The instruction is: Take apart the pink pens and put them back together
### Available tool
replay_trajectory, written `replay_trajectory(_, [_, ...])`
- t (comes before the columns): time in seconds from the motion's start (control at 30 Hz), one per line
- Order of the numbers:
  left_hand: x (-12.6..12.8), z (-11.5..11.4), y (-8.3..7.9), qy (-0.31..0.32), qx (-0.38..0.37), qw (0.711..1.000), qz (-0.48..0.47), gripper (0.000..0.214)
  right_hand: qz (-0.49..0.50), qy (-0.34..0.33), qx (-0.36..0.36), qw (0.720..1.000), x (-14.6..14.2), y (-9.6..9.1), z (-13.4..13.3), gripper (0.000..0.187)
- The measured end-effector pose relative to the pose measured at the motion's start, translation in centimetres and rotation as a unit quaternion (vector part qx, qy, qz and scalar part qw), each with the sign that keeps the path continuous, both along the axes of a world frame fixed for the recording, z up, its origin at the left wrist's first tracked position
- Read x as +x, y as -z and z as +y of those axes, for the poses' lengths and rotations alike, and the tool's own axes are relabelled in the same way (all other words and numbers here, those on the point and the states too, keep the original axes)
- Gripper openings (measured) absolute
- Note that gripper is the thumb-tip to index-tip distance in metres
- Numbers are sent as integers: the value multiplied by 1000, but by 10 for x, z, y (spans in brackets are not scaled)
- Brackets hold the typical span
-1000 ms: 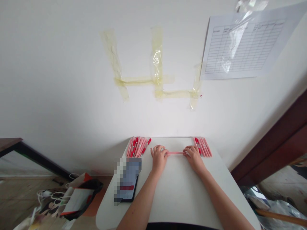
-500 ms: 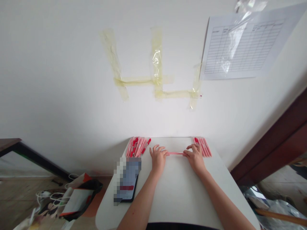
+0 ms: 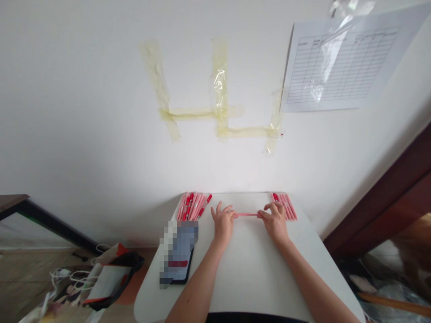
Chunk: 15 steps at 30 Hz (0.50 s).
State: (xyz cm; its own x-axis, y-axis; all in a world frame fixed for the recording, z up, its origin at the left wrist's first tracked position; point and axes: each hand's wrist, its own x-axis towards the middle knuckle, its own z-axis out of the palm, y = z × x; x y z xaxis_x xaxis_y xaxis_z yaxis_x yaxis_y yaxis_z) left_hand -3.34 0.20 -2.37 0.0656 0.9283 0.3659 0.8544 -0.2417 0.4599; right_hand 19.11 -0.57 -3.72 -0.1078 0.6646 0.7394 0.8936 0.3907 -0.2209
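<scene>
A slim pink strip (image 3: pixel 247 214), about as long as a pen, is held level above the white table (image 3: pixel 249 269). My left hand (image 3: pixel 222 222) pinches its left end between thumb and forefinger, the other fingers spread. At the right end, my right hand (image 3: pixel 274 222) grips it with thumb and fingertips. Whether a pen lies inside the strip, I cannot tell. Left of my left hand lies a row of red and pink pens (image 3: pixel 193 206), some seemingly in pink sleeves. Beyond my right hand is a smaller row of similar pink pens (image 3: pixel 286 206), partly covered by that hand.
A phone (image 3: pixel 182 255) rests on the table's left side, its screen blurred out. The white wall (image 3: pixel 101 112) stands right behind the table, with yellowish tape (image 3: pixel 220 85) and a printed sheet (image 3: pixel 343 67) on it. Bags and cables (image 3: pixel 107 278) sit on the floor at left.
My left hand has shifted very slightly to the right. Both hands keep their pinch on the pink strip, and the pen rows and phone have stayed put.
</scene>
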Motion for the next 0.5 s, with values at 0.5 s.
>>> replay_trajectory(0.5, [2, -6, -6, -27, 31, 999, 9, 18, -26, 20, -40, 999, 1, 6, 4, 18])
